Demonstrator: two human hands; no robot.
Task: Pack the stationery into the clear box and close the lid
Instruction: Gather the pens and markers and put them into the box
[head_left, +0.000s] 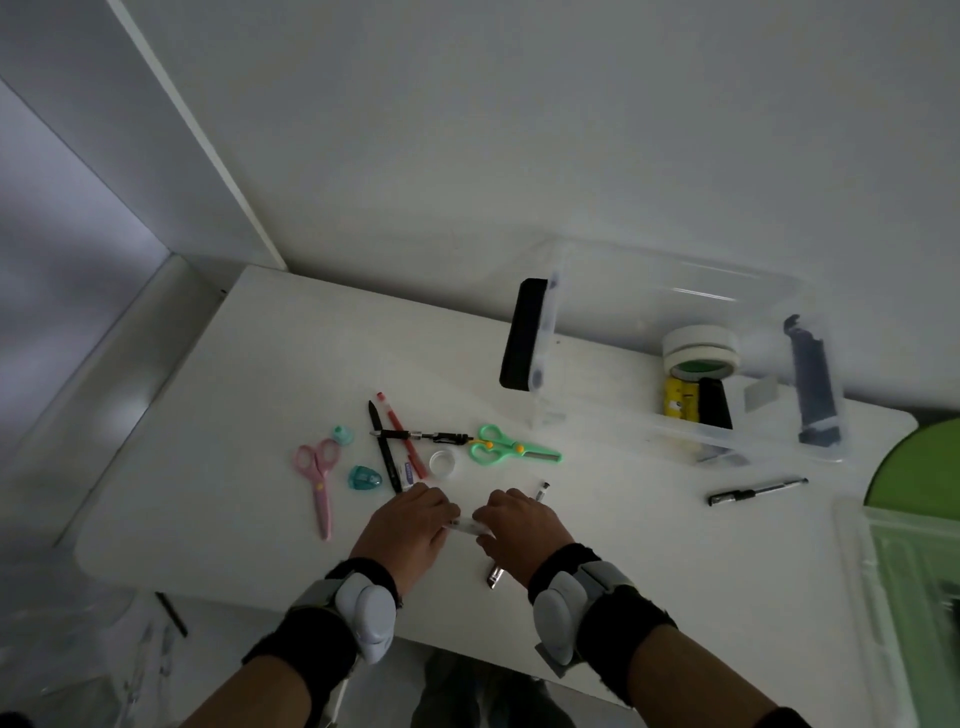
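Pinching a small clear piece (466, 526) between curled fingers of left hand (402, 527) and right hand (517, 525)

We find the box (613, 312) far right on the counter (260, 389), tape rolls (698, 351) inside it, scissors (514, 447) and pens (387, 452) to its left.

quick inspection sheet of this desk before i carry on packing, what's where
surface: white table, dimly lit.
job's things: clear box open, tape rolls inside; clear lid lying apart at right; pink scissors, green scissors, red pen, teal sharpener and a black pen loose on the table.
clutter: small metallic item near the front edge.
grippers: left hand and right hand both pinch a small clear item between them.
cables: nothing seen.
surroundings: white wall behind; green round thing at right edge.
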